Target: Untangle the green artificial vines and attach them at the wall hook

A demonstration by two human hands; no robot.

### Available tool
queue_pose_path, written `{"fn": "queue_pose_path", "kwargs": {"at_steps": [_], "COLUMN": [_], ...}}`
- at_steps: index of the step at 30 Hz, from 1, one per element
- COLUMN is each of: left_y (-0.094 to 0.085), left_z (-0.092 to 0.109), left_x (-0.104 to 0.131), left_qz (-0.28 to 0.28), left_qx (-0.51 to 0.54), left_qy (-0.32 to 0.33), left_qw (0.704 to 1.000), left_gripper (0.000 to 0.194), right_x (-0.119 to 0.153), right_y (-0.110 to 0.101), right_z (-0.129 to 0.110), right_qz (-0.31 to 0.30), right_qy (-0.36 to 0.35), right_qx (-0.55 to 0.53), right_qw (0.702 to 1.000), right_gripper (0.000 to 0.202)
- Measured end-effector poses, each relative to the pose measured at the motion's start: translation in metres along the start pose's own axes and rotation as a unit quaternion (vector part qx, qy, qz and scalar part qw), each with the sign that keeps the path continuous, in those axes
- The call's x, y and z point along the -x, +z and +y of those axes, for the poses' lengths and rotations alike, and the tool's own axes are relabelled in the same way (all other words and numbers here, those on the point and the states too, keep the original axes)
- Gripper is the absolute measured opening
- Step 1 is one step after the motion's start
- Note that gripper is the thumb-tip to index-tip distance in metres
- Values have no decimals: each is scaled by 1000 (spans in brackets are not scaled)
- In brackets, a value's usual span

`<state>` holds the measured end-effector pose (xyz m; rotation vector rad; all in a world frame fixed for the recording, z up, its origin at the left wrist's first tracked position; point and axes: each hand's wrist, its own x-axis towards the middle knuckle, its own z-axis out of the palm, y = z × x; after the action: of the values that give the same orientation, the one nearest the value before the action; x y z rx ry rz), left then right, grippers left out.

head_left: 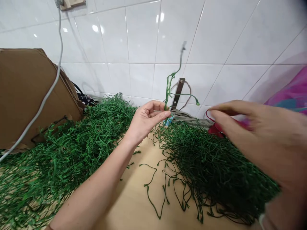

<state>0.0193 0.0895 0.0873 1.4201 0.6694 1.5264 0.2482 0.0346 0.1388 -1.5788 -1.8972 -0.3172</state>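
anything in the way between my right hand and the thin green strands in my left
Nothing visible stands between your right hand and the strands in your left hand; the dark metal strip seems to be behind them.

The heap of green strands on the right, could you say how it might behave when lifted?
The heap would probably come up tangled, as its strands cross. Loose strands beside it look thin and bent, so each is likely light and floppy.

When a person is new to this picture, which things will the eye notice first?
Two big heaps of tangled green strings, one on the left and one on the right, stand out first. Between them, the left hand holds up a few green strings before the white tiled wall.
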Motion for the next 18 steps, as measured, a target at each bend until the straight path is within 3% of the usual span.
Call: {"fn": "queue_pose_path", "kwargs": {"at_steps": [3, 7, 13, 18], "left_y": [5, 7, 1, 5], "left_z": [3, 3, 5, 5], "left_x": [4, 6, 4, 4], "left_qz": [-12, -41, -78, -60], "left_qx": [-35, -49, -38, 44], "left_qy": [-5, -12, -27, -56], "left_qw": [999, 998, 996, 996], "left_gripper": [23, 26, 24, 21], "right_x": [-4, -10, -14, -12], "right_y": [19, 42, 49, 51], "right_z": [-40, -49, -38, -40], "right_qz": [-91, -171, -192, -177], "right_qy": [-19, -11, -25, -72], "right_qx": [-175, -299, -320, -245], "right_qw": [980, 939, 928, 951], "right_gripper": [24, 20, 16, 26]}}
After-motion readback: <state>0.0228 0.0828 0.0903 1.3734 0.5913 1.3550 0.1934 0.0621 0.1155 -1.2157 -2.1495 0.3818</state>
